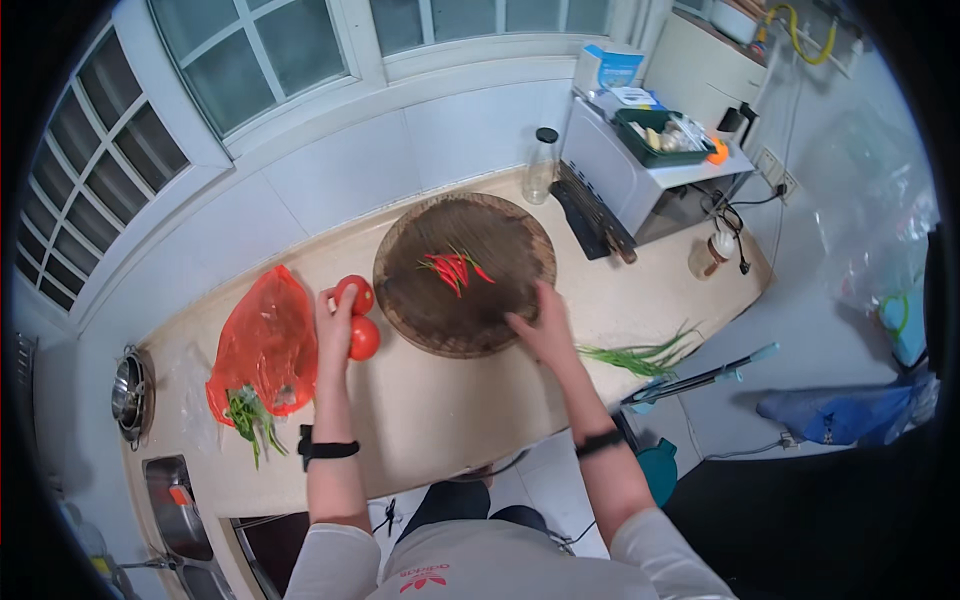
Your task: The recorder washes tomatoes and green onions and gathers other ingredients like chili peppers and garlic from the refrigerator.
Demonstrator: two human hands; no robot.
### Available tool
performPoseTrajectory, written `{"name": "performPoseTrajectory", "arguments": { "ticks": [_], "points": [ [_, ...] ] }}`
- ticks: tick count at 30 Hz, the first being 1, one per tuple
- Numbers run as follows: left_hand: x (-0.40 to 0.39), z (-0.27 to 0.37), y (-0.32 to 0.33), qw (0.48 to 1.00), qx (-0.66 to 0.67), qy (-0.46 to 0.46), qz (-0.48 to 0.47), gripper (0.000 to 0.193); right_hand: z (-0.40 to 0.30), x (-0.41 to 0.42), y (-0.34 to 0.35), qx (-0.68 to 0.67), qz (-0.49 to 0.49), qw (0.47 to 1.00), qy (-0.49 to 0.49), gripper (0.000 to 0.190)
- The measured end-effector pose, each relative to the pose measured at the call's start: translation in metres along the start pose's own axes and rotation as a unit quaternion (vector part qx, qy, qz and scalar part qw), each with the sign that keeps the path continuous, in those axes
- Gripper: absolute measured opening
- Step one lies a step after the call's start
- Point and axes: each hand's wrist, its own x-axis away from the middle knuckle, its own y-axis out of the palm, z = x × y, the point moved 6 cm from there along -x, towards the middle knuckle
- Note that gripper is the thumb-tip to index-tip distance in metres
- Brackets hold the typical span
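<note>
My left hand (335, 316) has its fingers around the upper of two red tomatoes (358, 295), left of the round wooden chopping board. The other tomato (364, 338) rests on the counter just below it, close to my palm. Several red chili peppers (455, 271) with green stems lie in a small pile on the dark chopping board (480, 330). At the board's lower right edge is my right hand (541, 322), thumb and fingers spread, nothing seen in it; whether it touches the rim I cannot tell.
A red plastic bag (262, 337) with leafy greens (251, 416) lies left, near metal bowls (129, 397) and a sink (178, 510). Knives (596, 214), a glass bottle (540, 169) and a microwave oven (611, 165) stand beyond the board. Green onions (637, 356) lie at right.
</note>
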Motion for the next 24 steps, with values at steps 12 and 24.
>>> {"name": "performPoseTrajectory", "arguments": {
  "ticks": [12, 24],
  "points": [
    [-0.093, -0.008, 0.089, 0.980, -0.196, 0.036, -0.027, 0.055, -0.041, -0.126, 0.173, 0.362, -0.155, 0.919, 0.031, 0.064],
    [-0.100, -0.020, 0.126, 0.949, -0.263, 0.171, -0.043, 0.055, -0.024, -0.120, 0.149, 0.219, -0.162, 0.962, -0.028, 0.035]
  ]
}}
